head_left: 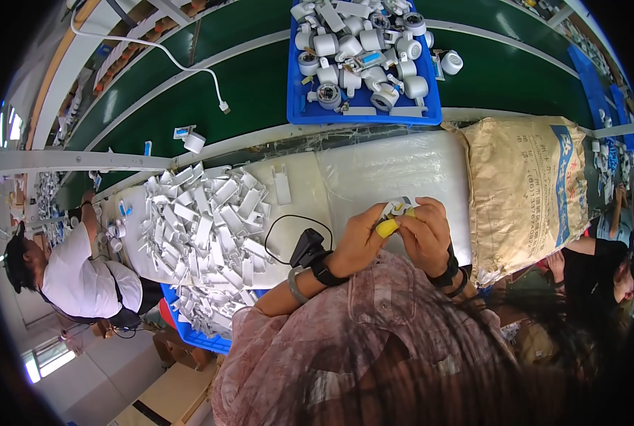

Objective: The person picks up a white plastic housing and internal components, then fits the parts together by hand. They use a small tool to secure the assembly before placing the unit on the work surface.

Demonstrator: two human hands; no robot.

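Both hands are together in front of my chest, over the near edge of the work table. My left hand (361, 238) closes around a small white and grey plastic part (396, 207), much of it hidden by fingers. My right hand (427, 231) pinches the same part from the other side. Yellow coverings show on fingertips of both hands. To the left lies a large heap of white plastic pieces (205, 220), with one single white piece (281, 186) apart from it. Beyond my hands, a blue crate (365, 119) holds many round white housings.
At right stands a big brown paper sack (519, 199). A blue bin (210, 342) of white pieces sits below the table's left edge. A green conveyor belt (253, 82) runs behind, with a white cable (146, 44) above it. Co-workers are at left (90, 273) and right (597, 266).
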